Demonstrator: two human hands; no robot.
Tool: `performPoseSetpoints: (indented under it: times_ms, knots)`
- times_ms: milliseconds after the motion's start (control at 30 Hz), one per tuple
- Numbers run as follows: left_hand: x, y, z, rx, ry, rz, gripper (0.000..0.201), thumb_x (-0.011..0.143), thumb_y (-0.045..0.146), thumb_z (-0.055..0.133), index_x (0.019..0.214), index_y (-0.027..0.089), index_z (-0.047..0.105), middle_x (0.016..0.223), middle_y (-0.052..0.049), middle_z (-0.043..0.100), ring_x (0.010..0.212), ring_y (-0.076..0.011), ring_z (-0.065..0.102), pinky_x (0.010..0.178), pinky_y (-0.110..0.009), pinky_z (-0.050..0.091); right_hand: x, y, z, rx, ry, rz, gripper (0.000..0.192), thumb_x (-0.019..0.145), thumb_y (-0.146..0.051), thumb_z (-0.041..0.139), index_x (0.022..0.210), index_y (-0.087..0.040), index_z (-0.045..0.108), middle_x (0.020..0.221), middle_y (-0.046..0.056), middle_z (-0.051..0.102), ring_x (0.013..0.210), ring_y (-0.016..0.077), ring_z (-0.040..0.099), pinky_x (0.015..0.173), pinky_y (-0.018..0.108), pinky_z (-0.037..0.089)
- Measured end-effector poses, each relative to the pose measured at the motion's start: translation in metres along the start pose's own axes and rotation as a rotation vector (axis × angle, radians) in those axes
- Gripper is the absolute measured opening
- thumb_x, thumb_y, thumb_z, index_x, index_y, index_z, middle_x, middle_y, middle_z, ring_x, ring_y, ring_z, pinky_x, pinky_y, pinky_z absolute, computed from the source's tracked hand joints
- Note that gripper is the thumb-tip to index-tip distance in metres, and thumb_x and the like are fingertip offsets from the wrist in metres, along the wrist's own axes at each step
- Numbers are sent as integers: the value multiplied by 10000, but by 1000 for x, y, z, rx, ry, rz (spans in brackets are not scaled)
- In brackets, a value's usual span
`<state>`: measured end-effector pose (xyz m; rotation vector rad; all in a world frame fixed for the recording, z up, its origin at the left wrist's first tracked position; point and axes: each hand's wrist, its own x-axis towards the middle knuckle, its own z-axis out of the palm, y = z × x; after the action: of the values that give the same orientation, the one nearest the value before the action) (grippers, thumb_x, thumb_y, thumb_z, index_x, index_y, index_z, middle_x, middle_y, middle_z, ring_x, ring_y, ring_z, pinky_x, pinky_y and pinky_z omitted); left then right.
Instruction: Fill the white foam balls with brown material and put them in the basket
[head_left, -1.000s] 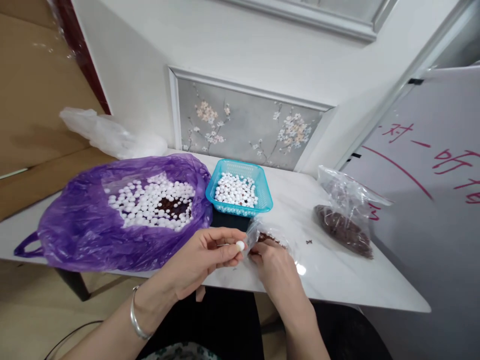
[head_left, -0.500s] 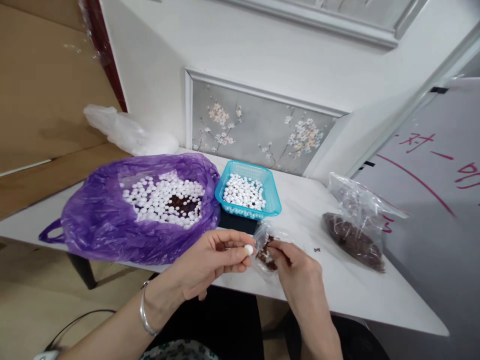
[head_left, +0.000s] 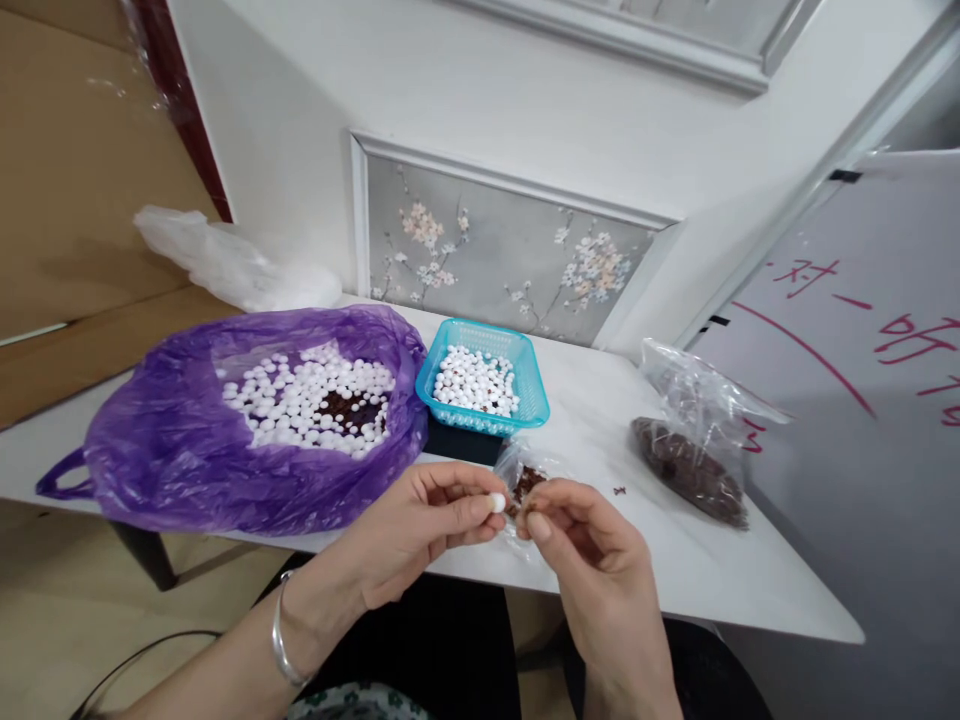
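Observation:
Between the thumb and fingers of my left hand is a small white ball. My right hand is pinched close beside it, over the front of a small clear bag of reddish-brown bits. Something tiny and brown shows at its fingertips, too small to name. Behind my hands stands a blue plastic basket with many white balls in it. A purple plastic bag lies open at the left, holding more white balls and a dark brown patch.
A zip bag of brown material lies at the table's right. Several brown bits lie loose on the white table. The basket rests partly on a black flat object. A whiteboard stands at the right.
My right hand has lifted out of the small bag of brown bits and come left, nearer the white ball. My left hand keeps its hold. The view has shifted slightly.

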<state>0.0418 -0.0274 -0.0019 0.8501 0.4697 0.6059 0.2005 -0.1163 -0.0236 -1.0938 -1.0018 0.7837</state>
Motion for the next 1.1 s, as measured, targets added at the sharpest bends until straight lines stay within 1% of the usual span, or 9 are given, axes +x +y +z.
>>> performPoseSetpoints:
  times_ms: [67,167,333,500,600,667,733,967,1100]
  knots:
    - [1,-2,1,-1,-43,6,107,744,174,811,843,147,781,777,-3,742,740,-74,677,751,-154,541,0,1,1,33,-42,2,131,856,-220,727,965,-293,725,875,-36,691,814,100,634,748,182,524]
    - [1,-3,1,4,-76,15,86,778,169,783,861,145,775,772,1,729,749,-69,665,764,-155,534,0,4,2,80,-66,-18,121,862,-192,716,935,-285,741,926,-29,689,856,103,628,776,187,525]
    - [1,-6,-1,-5,-67,20,84,799,159,763,882,151,770,800,-10,744,784,-81,679,794,-173,534,1,3,2,192,-77,-31,140,842,-139,726,868,-275,752,906,-25,694,884,107,636,801,195,535]
    - [1,-6,-1,-25,-67,31,90,804,143,754,892,157,770,843,-22,763,817,-94,698,809,-179,535,-1,3,1,226,-71,30,106,825,-174,752,872,-265,778,1022,5,708,1000,132,643,850,198,546]
    - [0,-5,0,-30,-72,31,90,802,148,756,891,152,769,827,-26,762,815,-103,703,807,-187,539,-1,4,2,236,-34,44,78,821,-190,760,850,-263,769,975,-5,718,913,114,668,791,176,563]
    - [-1,-5,0,-31,-86,31,80,803,151,755,882,147,768,808,-24,758,799,-101,702,792,-182,539,-2,4,4,221,-10,57,66,818,-200,765,838,-262,755,943,-15,717,834,98,674,746,167,570]
    - [-2,-5,-1,-28,-99,30,76,810,157,750,883,147,766,797,-23,758,785,-97,702,774,-174,537,-3,2,6,183,6,52,68,816,-205,767,840,-265,746,938,-18,713,806,98,671,722,172,574]
    - [-4,-3,-1,-12,-120,72,55,794,164,765,849,162,767,778,-6,751,769,-89,690,761,-166,515,-7,-5,11,-16,12,-65,92,843,-178,726,784,-249,724,902,-8,686,840,116,662,722,187,566]
    - [-3,-3,2,8,-111,114,55,770,197,789,821,179,780,752,5,744,751,-88,669,776,-179,504,-7,-9,14,-70,-4,-111,93,854,-178,701,807,-254,724,900,5,680,872,138,657,716,201,561]
